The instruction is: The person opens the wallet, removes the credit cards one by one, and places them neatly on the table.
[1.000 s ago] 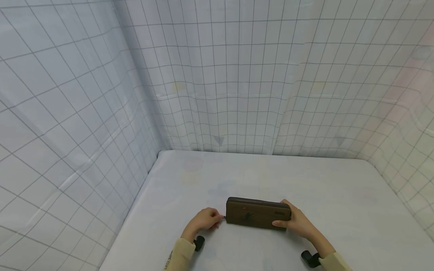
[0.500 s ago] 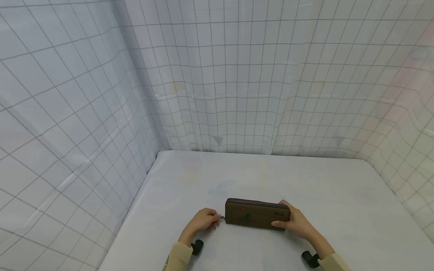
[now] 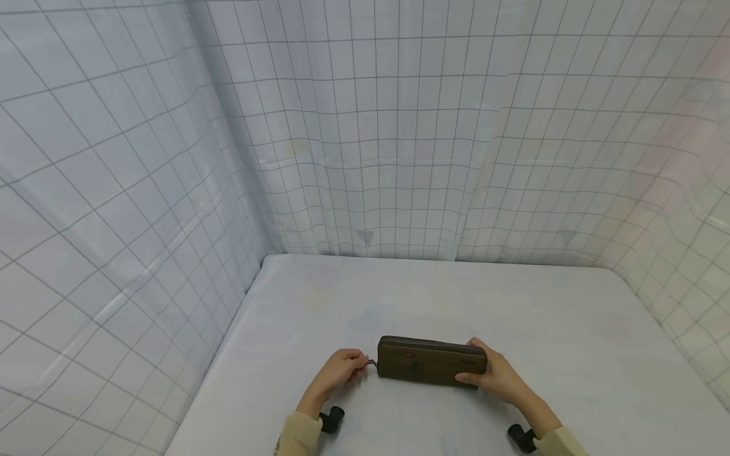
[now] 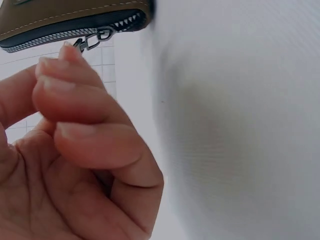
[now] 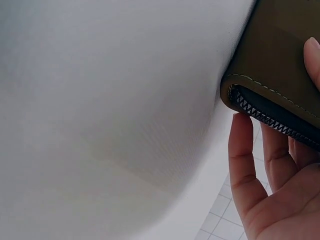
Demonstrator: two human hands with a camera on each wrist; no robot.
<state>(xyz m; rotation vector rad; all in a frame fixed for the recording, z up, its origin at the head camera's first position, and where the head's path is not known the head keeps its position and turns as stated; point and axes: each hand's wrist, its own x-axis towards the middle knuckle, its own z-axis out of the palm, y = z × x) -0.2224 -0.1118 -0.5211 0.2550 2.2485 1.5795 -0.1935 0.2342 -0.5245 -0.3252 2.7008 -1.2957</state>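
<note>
A long brown zip-around wallet (image 3: 424, 362) stands on its edge on the white table, its zipper running along the top and ends. My right hand (image 3: 496, 375) grips its right end, thumb on the near face and fingers behind. In the right wrist view, the zipper teeth (image 5: 272, 120) at that end are meshed, with my fingertips just below the corner. At the left end, my left hand (image 3: 341, 368) pinches the metal zipper pull (image 3: 372, 362) between thumb and forefinger. The left wrist view shows the slider (image 4: 104, 34) near the wallet's lower corner, its pull running to my fingertips.
The white cloth-covered table (image 3: 319, 304) spreads around the wallet. White curtains with a dark grid (image 3: 365, 158) enclose its back and both sides. A small black device (image 3: 332, 419) is strapped to each wrist below the cream sleeves.
My left hand has drawn slightly left from the wallet's end, and more of the zipper pull shows between them. The wallet and right hand have shifted only slightly.
</note>
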